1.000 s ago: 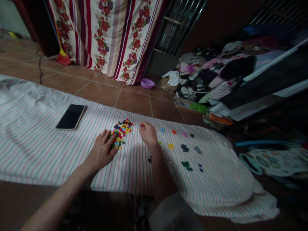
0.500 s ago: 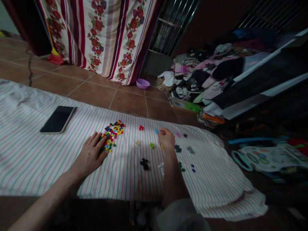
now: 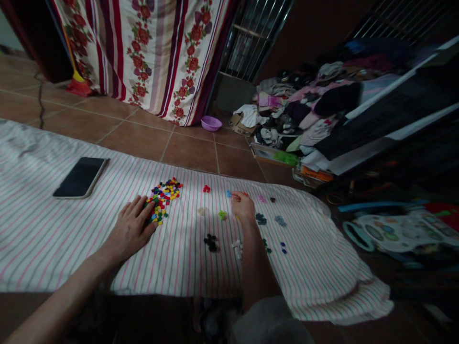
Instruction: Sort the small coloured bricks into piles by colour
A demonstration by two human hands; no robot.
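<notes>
My left hand [image 3: 134, 224] lies flat on the striped cloth [image 3: 172, 267], fingers spread, its fingertips against the pile of small mixed-colour blocks [image 3: 165, 196]. Farther right, my right hand [image 3: 244, 206] is closed in a pinch beside a few light blue blocks [image 3: 228, 193]; whether a block is between the fingertips is too small to tell. Around it lie small groups sorted by colour: red blocks [image 3: 206, 189], lime green blocks [image 3: 222, 215], beige blocks [image 3: 201, 211], black blocks [image 3: 211, 242], white blocks [image 3: 237, 248] and dark grey blocks [image 3: 261, 219]. My right wrist and forearm partly cover some groups.
A phone [image 3: 81, 177] rests on the cloth at the left. To the right of my right hand are pink blocks [image 3: 261, 198], blue-grey blocks [image 3: 280, 220] and dark blue blocks [image 3: 283, 247]. Beyond the cloth, a purple basin [image 3: 211, 123] stands on the tiled floor.
The whole view has shifted slightly to the left. My right hand stays pinched by the light blue blocks, and my left hand stays flat beside the mixed pile.
</notes>
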